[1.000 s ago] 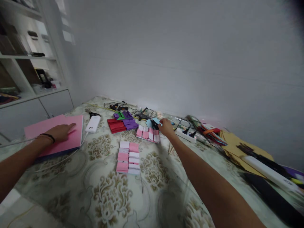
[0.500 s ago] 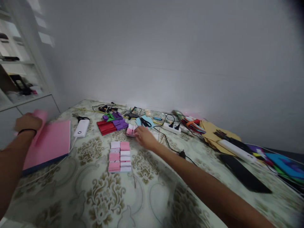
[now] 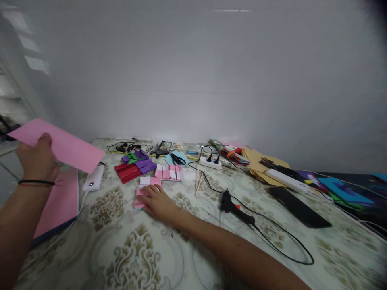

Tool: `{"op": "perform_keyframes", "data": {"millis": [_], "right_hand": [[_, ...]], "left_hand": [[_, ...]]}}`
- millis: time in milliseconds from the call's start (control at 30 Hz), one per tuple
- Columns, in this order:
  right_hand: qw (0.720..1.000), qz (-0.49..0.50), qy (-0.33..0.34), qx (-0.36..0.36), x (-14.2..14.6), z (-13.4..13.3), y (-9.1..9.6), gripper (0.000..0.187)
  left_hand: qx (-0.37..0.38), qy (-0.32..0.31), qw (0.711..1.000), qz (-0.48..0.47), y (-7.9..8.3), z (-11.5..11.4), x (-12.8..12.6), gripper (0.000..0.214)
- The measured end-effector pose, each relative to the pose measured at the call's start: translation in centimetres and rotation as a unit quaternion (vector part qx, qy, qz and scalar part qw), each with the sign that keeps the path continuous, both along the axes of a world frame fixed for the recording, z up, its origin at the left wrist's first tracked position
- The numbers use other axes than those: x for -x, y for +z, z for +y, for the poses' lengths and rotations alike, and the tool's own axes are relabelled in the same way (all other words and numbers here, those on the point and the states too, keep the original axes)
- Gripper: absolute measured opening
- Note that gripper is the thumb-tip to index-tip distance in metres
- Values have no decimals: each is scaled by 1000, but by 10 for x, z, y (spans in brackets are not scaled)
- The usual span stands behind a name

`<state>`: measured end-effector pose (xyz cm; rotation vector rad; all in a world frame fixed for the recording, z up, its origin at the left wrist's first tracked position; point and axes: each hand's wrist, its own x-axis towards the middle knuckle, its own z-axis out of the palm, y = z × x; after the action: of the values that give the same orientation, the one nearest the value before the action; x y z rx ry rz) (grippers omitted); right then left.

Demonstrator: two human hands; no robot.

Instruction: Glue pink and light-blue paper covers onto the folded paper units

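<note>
My left hand (image 3: 36,158) is raised at the left and grips a pink paper sheet (image 3: 63,146), held above the pink paper stack (image 3: 57,203). My right hand (image 3: 157,202) lies flat on a group of small folded pink and white paper pieces (image 3: 141,196) in the middle of the patterned tablecloth (image 3: 127,249), covering most of them. A second row of pink and white folded pieces (image 3: 168,173) lies just beyond the hand.
A white power bank (image 3: 93,179) lies beside the pink stack. Red and purple folded papers (image 3: 133,168), scissors (image 3: 177,159), a power strip (image 3: 210,162), a black glue gun (image 3: 234,207) with cable, brown envelopes (image 3: 260,161) and a black flat object (image 3: 298,206) spread rightwards.
My left hand lifted one pink sheet off the stack. My right hand drew back from the far row onto the nearer pink pieces. The view swung to the right.
</note>
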<state>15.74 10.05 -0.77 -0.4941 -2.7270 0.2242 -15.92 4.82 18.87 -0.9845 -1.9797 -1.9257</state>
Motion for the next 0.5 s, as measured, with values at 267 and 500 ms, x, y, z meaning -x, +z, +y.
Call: {"op": "perform_keyframes", "data": {"millis": [267,500], "right_hand": [[870,249,28,424,-59,-12,31,76],[852,303,-23,427,-117,-54,31,87]], "left_hand": [[186,-268,945,-6,-15,-68,-132,41],[337,-511,790,-49,-62,-70,-188,65]]}}
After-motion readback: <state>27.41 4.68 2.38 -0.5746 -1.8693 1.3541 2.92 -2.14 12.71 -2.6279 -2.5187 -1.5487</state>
